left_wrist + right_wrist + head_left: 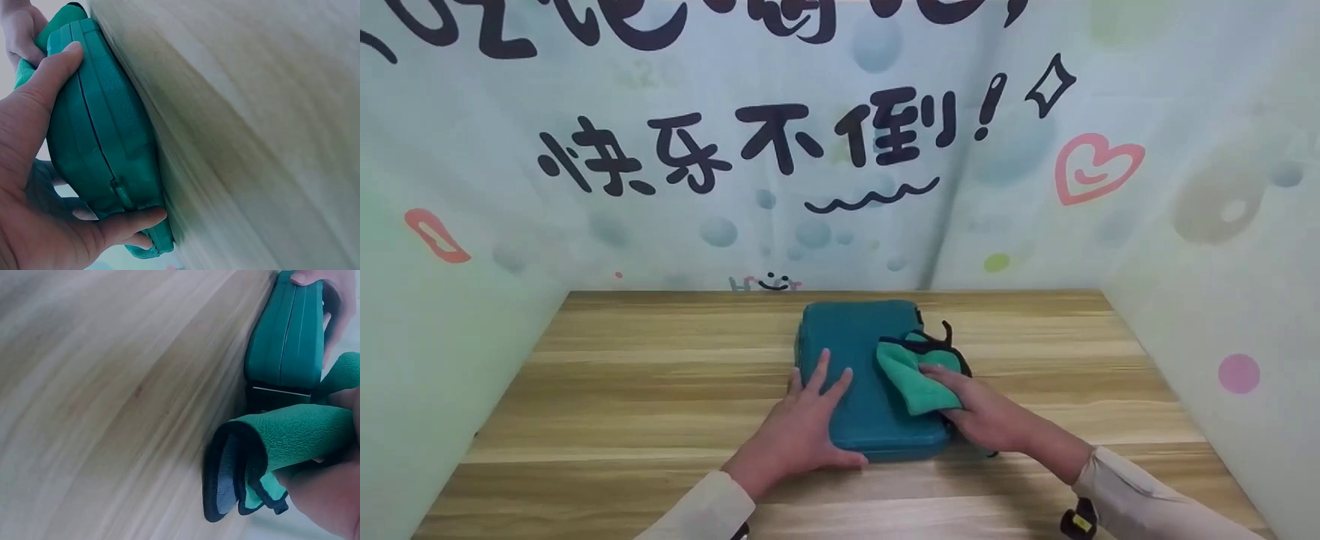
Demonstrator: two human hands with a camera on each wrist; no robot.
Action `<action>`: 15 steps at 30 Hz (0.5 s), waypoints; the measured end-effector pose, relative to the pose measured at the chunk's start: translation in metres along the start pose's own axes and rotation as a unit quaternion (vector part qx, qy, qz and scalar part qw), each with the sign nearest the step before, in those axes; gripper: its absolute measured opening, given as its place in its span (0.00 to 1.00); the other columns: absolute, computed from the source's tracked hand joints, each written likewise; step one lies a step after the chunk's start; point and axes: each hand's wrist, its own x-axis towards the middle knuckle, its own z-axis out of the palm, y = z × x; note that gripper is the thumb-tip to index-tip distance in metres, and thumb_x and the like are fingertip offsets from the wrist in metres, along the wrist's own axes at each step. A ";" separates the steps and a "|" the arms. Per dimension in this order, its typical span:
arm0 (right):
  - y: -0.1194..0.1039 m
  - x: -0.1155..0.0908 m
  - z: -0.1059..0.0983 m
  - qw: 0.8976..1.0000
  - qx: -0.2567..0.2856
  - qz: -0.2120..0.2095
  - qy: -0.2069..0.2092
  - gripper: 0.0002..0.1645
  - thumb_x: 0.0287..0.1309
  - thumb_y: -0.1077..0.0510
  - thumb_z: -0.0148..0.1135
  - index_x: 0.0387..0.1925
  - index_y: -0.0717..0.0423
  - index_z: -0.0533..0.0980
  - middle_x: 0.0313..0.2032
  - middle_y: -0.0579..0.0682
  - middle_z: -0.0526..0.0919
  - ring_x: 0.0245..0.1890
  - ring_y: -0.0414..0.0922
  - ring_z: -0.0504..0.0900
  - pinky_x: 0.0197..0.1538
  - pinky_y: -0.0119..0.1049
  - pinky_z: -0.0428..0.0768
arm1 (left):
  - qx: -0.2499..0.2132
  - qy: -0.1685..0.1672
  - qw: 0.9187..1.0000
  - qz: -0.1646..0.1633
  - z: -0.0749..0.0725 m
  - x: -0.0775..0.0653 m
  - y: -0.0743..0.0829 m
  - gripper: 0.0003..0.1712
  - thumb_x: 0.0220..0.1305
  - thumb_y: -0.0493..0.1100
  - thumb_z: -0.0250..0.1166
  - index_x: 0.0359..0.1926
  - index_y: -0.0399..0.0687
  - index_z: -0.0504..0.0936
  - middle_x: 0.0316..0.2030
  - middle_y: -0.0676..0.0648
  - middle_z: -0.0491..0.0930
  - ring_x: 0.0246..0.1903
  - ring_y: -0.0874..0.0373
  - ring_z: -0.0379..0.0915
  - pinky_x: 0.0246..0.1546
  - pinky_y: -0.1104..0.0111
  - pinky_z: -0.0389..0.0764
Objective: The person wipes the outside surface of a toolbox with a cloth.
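A teal zippered case (862,405) lies flat on the wooden table. My left hand (799,427) holds its near left corner, fingers spread over the lid and left side, thumb against the near end. In the left wrist view the thumb and little finger reach across the zip seam of the case (93,112). My right hand (986,412) grips a green cloth (911,375) with black trim and a loop, bunched over the right part of the lid. Part of the cloth (304,433) hangs down beside the case in the right wrist view, its grey underside showing.
Wooden table (645,375) surface extends to both sides of the case. A printed fabric backdrop (735,225) rises behind the table's far edge, and pale walls (1222,300) flank it. A dark strap with a buckle (1078,519) hangs at the right wrist.
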 end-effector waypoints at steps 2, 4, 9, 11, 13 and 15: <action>0.002 0.000 0.003 1.000 0.011 0.002 0.011 0.31 0.75 0.67 0.49 0.75 0.64 0.60 0.74 0.59 0.61 0.74 0.59 0.55 0.70 0.59 0.57 | 0.012 0.002 1.000 0.011 -0.001 0.000 0.000 0.70 0.43 0.78 0.73 0.81 0.55 0.53 0.80 0.40 0.34 0.70 0.19 0.40 0.56 0.35 0.69; 0.006 0.000 0.006 0.999 0.029 -0.001 0.022 0.31 0.75 0.67 0.49 0.76 0.62 0.60 0.75 0.58 0.59 0.74 0.59 0.54 0.70 0.59 0.57 | 0.023 0.005 1.000 0.019 -0.002 0.000 -0.001 0.70 0.44 0.78 0.73 0.81 0.54 0.54 0.80 0.39 0.35 0.69 0.18 0.42 0.55 0.35 0.70; 0.018 0.008 0.013 0.996 0.075 -0.012 0.055 0.32 0.77 0.65 0.49 0.77 0.63 0.56 0.78 0.60 0.51 0.76 0.62 0.47 0.71 0.61 0.53 | 0.023 0.002 1.000 0.013 -0.003 -0.001 -0.001 0.70 0.44 0.77 0.73 0.81 0.56 0.52 0.80 0.40 0.34 0.70 0.19 0.41 0.56 0.35 0.69; 0.022 0.014 0.015 0.994 0.086 -0.009 0.069 0.34 0.78 0.63 0.49 0.78 0.65 0.53 0.78 0.62 0.48 0.76 0.63 0.43 0.71 0.61 0.50 | 0.022 0.001 1.000 0.012 -0.002 -0.002 -0.001 0.70 0.44 0.78 0.73 0.82 0.57 0.52 0.80 0.41 0.33 0.70 0.20 0.40 0.57 0.35 0.68; 0.025 0.020 0.016 0.993 0.088 -0.005 0.084 0.35 0.78 0.63 0.49 0.78 0.66 0.50 0.78 0.63 0.45 0.76 0.63 0.41 0.72 0.61 0.47 | 0.022 0.001 1.000 0.015 -0.002 -0.002 -0.001 0.70 0.44 0.78 0.73 0.82 0.56 0.52 0.80 0.41 0.33 0.70 0.19 0.40 0.57 0.34 0.68; 0.027 0.026 0.017 0.991 0.094 0.000 0.098 0.37 0.78 0.62 0.49 0.78 0.67 0.46 0.79 0.63 0.42 0.77 0.62 0.39 0.73 0.60 0.45 | 0.024 0.001 1.000 0.017 -0.002 -0.003 -0.001 0.70 0.44 0.78 0.72 0.82 0.56 0.51 0.80 0.40 0.33 0.70 0.19 0.40 0.56 0.34 0.68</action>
